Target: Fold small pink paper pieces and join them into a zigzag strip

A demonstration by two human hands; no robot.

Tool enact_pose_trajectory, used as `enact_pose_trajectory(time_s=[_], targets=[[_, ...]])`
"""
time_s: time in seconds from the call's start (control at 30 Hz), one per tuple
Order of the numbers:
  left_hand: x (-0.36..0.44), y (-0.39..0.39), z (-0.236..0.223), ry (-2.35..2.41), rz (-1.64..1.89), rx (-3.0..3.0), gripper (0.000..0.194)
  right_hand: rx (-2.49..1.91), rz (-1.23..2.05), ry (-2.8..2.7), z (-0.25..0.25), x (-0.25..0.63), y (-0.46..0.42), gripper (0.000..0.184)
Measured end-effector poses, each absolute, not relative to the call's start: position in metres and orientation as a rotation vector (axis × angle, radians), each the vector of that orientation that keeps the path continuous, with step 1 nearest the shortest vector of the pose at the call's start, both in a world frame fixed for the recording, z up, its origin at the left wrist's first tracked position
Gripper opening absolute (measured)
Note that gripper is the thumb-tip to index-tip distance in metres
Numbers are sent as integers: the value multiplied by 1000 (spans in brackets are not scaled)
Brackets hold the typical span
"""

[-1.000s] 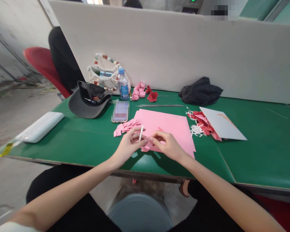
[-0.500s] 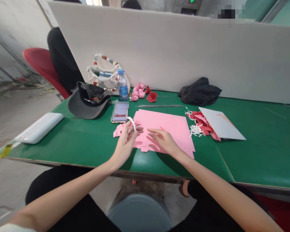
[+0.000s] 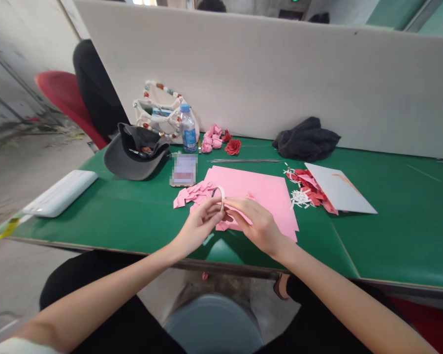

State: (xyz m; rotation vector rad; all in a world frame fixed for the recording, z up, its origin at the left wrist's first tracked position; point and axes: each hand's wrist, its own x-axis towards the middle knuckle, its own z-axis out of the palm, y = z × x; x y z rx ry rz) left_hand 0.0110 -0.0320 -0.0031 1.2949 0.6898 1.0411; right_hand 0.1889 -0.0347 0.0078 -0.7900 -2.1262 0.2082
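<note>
Hands (image 3: 199, 226) (image 3: 260, 226) closer at white loop (image 3: 223, 196), pink scraps (image 3: 194, 194) beside

The person wore a white fabric short sleeve (image 3: 18, 346) on the left arm and loose black trousers (image 3: 74, 268). The left hand (image 3: 199, 226), right hand (image 3: 262, 228), left forearm (image 3: 107, 287) and right forearm (image 3: 339, 290) were bare. A brown open strap sandal (image 3: 279, 289) showed below the desk's near edge (image 3: 243, 268).

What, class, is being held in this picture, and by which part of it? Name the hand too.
The left hand holds a curled white strip by its lower end. The right hand is right beside that end, but whether it touches the strip cannot be told.
</note>
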Motion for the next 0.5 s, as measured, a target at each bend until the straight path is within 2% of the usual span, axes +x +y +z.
enact_pose_trajectory(time_s=[0.2,0.37,0.5], targets=[[12,-35,-2,735,1004,1284,33,-917,336,-2007,14,186,-38,28],[10,-36,0,782,909,1392,21,-949,474,-1910,15,185,-38,29],[9,-36,0,845,922,1450,22,-1001,536,-1852,12,184,-37,28]])
